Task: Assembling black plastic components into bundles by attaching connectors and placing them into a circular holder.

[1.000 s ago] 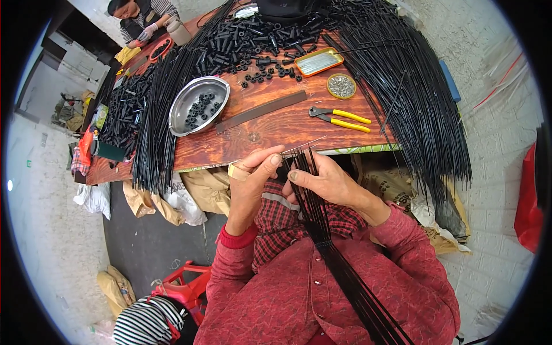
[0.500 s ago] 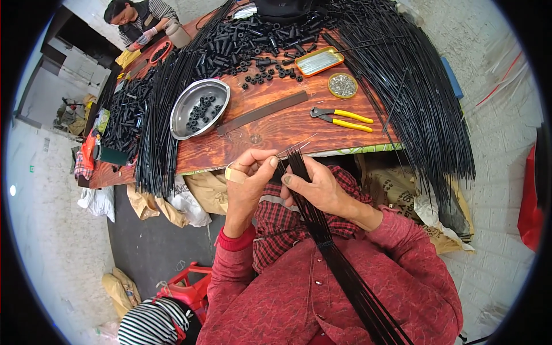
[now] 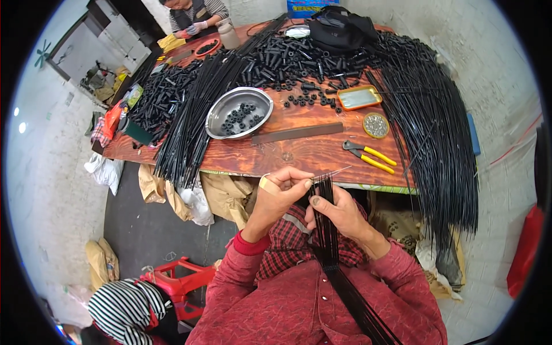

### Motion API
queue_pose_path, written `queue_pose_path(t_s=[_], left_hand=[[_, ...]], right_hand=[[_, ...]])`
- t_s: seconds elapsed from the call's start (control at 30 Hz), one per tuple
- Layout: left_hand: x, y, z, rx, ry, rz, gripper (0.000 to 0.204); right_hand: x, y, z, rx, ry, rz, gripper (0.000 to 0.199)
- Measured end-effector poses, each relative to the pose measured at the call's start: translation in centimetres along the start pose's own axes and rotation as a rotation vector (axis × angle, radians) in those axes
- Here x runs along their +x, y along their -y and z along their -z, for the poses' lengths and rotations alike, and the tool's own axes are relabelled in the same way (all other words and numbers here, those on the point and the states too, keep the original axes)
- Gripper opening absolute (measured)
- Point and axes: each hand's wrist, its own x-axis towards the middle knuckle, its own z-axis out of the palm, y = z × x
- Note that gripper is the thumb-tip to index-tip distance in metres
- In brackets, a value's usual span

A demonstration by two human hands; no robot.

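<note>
A bundle of long, thin black strands (image 3: 353,296) runs from my lap side up over my red jacket, bound together partway along. My right hand (image 3: 345,218) is closed round the bundle near its upper end, thumb lying on top. There the strand tips fan out side by side. With thumb and forefinger, my left hand (image 3: 280,194) pinches at the left edge of the tips. A fine pale wire (image 3: 342,171) sticks out past the tips to the right, passing across them. A tan bandage (image 3: 265,184) wraps one left finger.
On the wooden table (image 3: 230,158) are a steel bowl (image 3: 214,118) of black rings, a dark flat bar (image 3: 296,133), yellow-handled pliers (image 3: 376,158), an orange tray (image 3: 359,98) and a round tin (image 3: 376,125). Black strand piles (image 3: 434,138) flank them. A co-worker (image 3: 195,17) sits far left.
My view has swung, so the table sits further right in it. The strand tips stand more upright and spread flatter, and the wire lies more level across them.
</note>
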Motion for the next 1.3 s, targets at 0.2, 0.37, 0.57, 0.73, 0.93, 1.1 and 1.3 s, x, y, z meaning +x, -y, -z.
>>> queue_pose_path(t_s=[0.2,0.37,0.57,0.73,0.93,1.1,1.3], left_hand=[[0.5,0.8,0.4,0.077,0.020,0.040,0.016],[2.0,2.6,1.2,0.133,0.012,-0.002,0.014],[3.4,3.7,3.4,0.148,0.081,0.130,0.015],[3.4,-0.1,2.2,0.442,0.102,0.059,0.019],[0.9,-10.5,-4.1,0.226,0.713,-0.472,0.018],[0.0,-10.8,-7.1,-0.168,0.923,-0.624,0.031],[-0.5,-9.8,-11.3,-0.662,0.604,-0.873,0.039]], right_hand=[[-0.2,-1.1,-0.5,-0.125,-0.139,0.080,0.026],[0.7,-2.7,0.0,-0.083,-0.178,0.023,0.031],[1.6,-3.7,0.4,-0.107,-0.172,-0.028,0.031],[1.5,-3.4,0.8,-0.107,-0.172,-0.032,0.033],[1.2,-8.3,4.6,-0.220,-0.297,0.166,0.025],[1.3,-3.0,1.4,-0.053,-0.268,-0.057,0.029],[2.0,-2.5,1.7,-0.055,-0.264,-0.053,0.036]])
